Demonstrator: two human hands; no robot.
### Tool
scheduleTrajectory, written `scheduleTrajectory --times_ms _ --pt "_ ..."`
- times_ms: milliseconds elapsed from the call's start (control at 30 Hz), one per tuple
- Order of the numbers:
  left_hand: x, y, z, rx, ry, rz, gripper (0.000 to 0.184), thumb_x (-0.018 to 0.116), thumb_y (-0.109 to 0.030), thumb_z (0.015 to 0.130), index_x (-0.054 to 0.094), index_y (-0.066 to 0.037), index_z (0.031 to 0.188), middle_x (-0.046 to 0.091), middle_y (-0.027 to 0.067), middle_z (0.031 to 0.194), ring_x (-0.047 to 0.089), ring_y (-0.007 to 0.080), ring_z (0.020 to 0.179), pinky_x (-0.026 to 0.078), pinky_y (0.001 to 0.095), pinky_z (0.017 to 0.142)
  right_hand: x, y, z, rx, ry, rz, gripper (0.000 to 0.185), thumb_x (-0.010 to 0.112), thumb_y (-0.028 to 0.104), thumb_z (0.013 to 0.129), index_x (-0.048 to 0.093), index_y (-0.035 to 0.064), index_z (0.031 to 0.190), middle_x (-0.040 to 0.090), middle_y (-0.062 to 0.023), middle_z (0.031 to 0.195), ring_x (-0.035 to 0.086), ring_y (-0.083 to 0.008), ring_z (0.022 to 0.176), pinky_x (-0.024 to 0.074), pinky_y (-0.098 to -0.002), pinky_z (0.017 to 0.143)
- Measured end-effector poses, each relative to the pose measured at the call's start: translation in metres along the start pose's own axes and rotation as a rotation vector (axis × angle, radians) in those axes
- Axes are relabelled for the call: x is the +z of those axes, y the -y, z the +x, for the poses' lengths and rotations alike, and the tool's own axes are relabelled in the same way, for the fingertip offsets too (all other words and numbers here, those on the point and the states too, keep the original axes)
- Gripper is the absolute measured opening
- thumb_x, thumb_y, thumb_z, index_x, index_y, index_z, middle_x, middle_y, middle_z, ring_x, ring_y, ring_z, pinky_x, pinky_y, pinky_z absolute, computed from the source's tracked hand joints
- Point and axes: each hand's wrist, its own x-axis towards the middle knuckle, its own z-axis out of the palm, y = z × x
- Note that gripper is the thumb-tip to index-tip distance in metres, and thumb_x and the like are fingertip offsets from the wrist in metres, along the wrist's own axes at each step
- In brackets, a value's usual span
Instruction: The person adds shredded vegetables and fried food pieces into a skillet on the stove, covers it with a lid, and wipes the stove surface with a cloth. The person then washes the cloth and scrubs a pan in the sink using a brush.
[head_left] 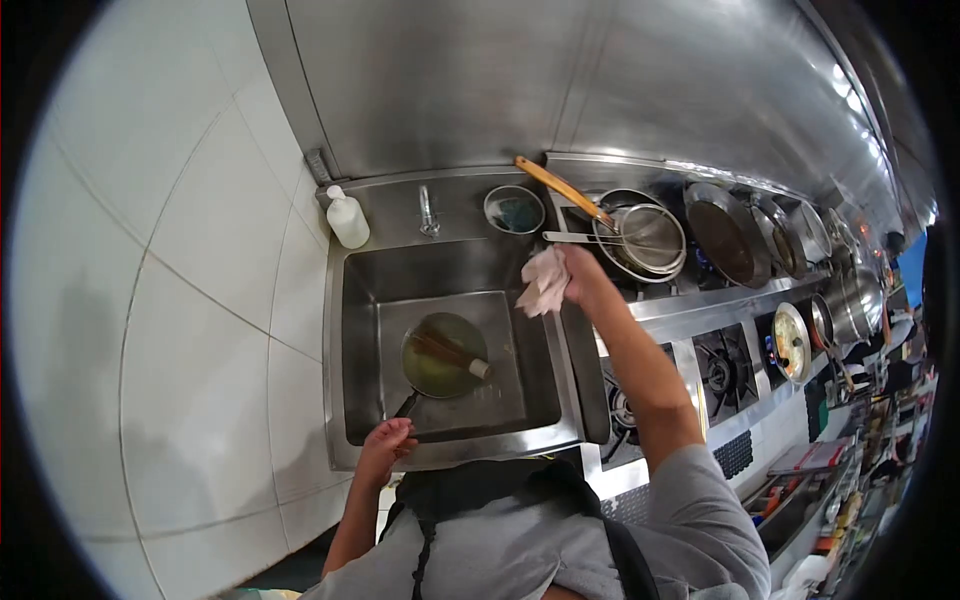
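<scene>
In the sink rests a dark frying pan with yellowish-green liquid in it. A bundle brush with brown bristles and a pale end lies across the pan. My left hand is at the sink's front edge, its fingers curled round the end of the pan's black handle. Over the sink's right rim, my right hand grips a crumpled pale pink cloth, which hangs from the fingers.
Behind the sink are a white pump bottle, a faucet and a bowl with a green scouring pad. Strainers, a wooden handle and woks sit right. Gas burners and a pan of food lie beyond.
</scene>
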Motion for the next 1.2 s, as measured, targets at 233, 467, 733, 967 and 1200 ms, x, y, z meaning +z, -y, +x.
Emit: scheduleTrajectory --times_ms 233,467,733,967,1200 --pt "0.009 -0.027 0.095 -0.054 0.151 -0.032 0.031 0.063 -0.026 0.102 0.061 -0.009 0.128 0.067 0.0008 0.116 0.066 0.0132 0.095 0.049 0.0301 0.082 0.073 0.055 0.094 -0.779 -0.344 -0.434 0.031 0.067 0.022 0.098 0.062 0.0009 0.120 0.067 -0.0090 0.099 0.065 -0.0184 0.084 0.0557 -0.0332 0.075" --pt "0.031 -0.073 0.180 -0.096 0.224 -0.079 0.032 0.063 -0.023 0.101 0.059 -0.008 0.130 0.065 0.0035 0.122 0.064 0.0151 0.102 0.047 0.0306 0.087 0.043 -0.001 0.163 -0.917 -0.517 -1.456 0.033 0.061 0.016 0.093 0.062 0.0043 0.125 0.059 -0.0272 0.124 0.063 -0.0469 0.103 0.0512 -0.0517 0.095" --pt "-0.021 -0.049 0.173 -0.184 0.096 0.011 0.038 0.060 -0.030 0.103 0.057 -0.010 0.135 0.064 0.0048 0.128 0.064 0.0170 0.106 0.048 0.0328 0.091 0.011 -0.009 0.220 -0.517 -0.292 -1.851 0.061 0.063 0.027 0.086 0.053 0.0074 0.142 0.047 -0.0360 0.143 0.053 -0.0520 0.129 0.0439 -0.0492 0.112" --pt "0.030 -0.075 0.216 -0.103 0.180 -0.008 0.040 0.059 -0.028 0.105 0.056 -0.007 0.139 0.061 0.0067 0.133 0.064 0.0172 0.109 0.047 0.0314 0.093 0.035 0.011 0.216 -0.170 -0.274 -1.790 0.075 0.058 0.027 0.088 0.034 -0.0032 0.152 0.041 -0.0413 0.146 0.041 -0.0544 0.138 0.0371 -0.0476 0.118" --pt "0.105 -0.138 0.322 0.085 0.222 -0.251 0.050 0.060 -0.048 0.101 0.058 -0.009 0.132 0.064 0.0063 0.125 0.065 0.0207 0.104 0.049 0.0357 0.089 0.016 0.002 0.247 -0.035 -0.280 -1.857 0.082 0.057 0.022 0.085 0.022 -0.0048 0.154 0.037 -0.0431 0.149 0.037 -0.0556 0.142 0.0338 -0.0523 0.119"
